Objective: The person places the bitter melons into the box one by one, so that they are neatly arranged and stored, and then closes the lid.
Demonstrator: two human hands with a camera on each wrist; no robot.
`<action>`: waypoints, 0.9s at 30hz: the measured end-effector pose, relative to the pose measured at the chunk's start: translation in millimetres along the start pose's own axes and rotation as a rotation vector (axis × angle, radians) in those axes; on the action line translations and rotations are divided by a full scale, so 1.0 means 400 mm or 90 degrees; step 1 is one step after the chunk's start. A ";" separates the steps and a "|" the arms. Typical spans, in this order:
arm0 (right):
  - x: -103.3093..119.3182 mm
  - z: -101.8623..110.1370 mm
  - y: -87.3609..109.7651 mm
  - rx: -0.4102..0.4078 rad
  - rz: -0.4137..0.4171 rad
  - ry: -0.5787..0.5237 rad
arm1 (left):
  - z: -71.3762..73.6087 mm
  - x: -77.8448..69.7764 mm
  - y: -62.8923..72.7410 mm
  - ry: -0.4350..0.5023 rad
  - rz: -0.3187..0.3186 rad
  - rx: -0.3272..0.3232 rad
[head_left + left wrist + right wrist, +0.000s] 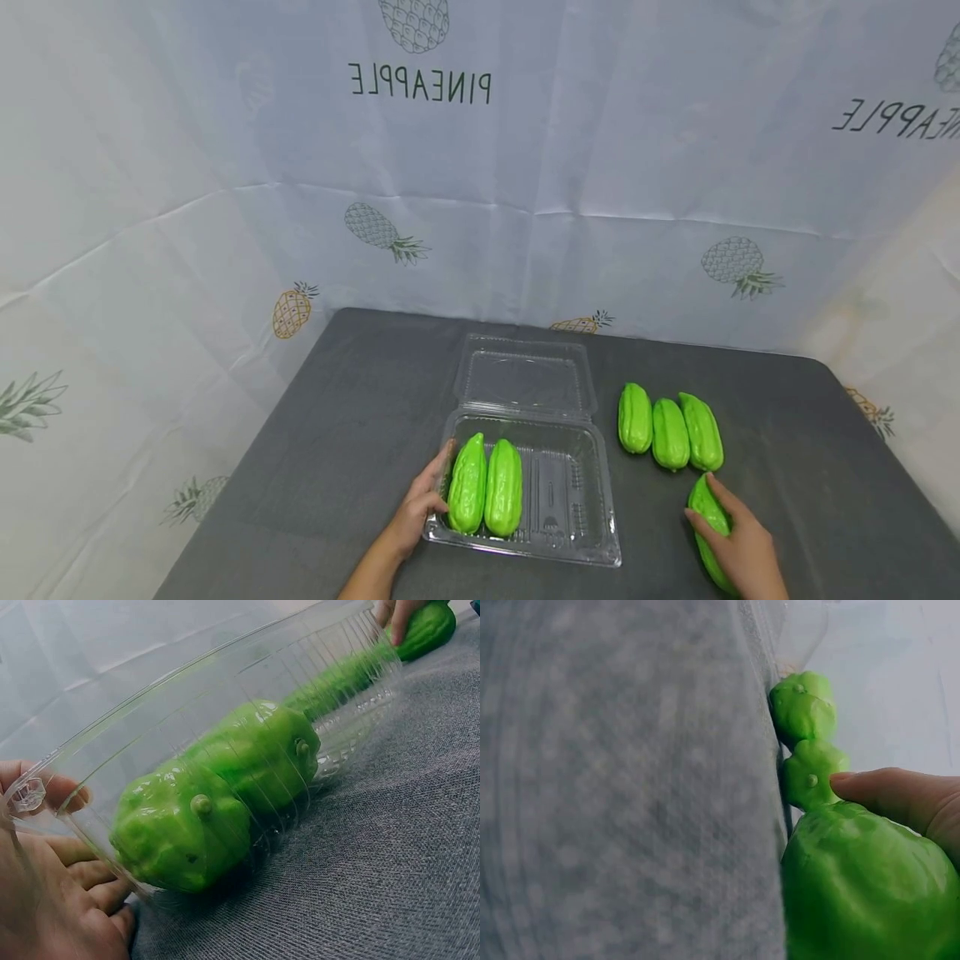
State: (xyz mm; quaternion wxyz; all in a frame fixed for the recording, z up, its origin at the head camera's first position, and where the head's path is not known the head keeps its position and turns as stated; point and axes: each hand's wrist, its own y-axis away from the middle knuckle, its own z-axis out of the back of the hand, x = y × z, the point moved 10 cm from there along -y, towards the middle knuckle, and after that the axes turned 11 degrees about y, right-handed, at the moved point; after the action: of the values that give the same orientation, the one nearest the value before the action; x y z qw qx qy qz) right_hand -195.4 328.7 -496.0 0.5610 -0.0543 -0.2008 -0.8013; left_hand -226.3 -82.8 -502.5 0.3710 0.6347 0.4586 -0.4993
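Note:
A clear plastic clamshell container [551, 500] lies with its lid [525, 375] folded back. Two bright green bitter melons, a left one [468, 485] and one beside it [503, 489], lie side by side in its left part. My left hand [411, 510] holds the container's left side, the thumb at the rim [75, 796] and the other fingers against the outer wall. To the right of the container, my right hand [738, 537] grips another bitter melon [707, 510] at the table. Part of that bitter melon is hidden under the hand.
Three more bitter melons, a left [635, 419], a middle [671, 434] and a right one [702, 432], lie in a row on the grey tabletop [360, 400] beyond my right hand. A pale pineapple-printed curtain [510, 167] stands behind the table.

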 end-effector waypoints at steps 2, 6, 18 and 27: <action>0.006 -0.001 -0.001 0.005 0.009 0.009 | 0.001 0.000 0.001 0.000 -0.001 -0.001; 0.013 -0.002 0.001 0.005 0.013 0.020 | 0.002 -0.002 0.002 0.000 -0.002 -0.001; 0.013 -0.002 0.000 0.005 0.028 0.028 | 0.000 0.001 0.004 0.006 -0.006 0.006; 0.025 -0.022 -0.014 0.065 0.017 0.055 | 0.002 -0.003 0.002 0.005 -0.016 -0.003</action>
State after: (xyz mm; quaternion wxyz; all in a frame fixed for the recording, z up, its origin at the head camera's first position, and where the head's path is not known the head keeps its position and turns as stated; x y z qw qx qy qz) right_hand -202.9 318.1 -502.5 0.5816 0.0059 -0.2162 -0.7842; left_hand -225.9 -84.0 -501.4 0.3647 0.6299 0.4688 -0.5004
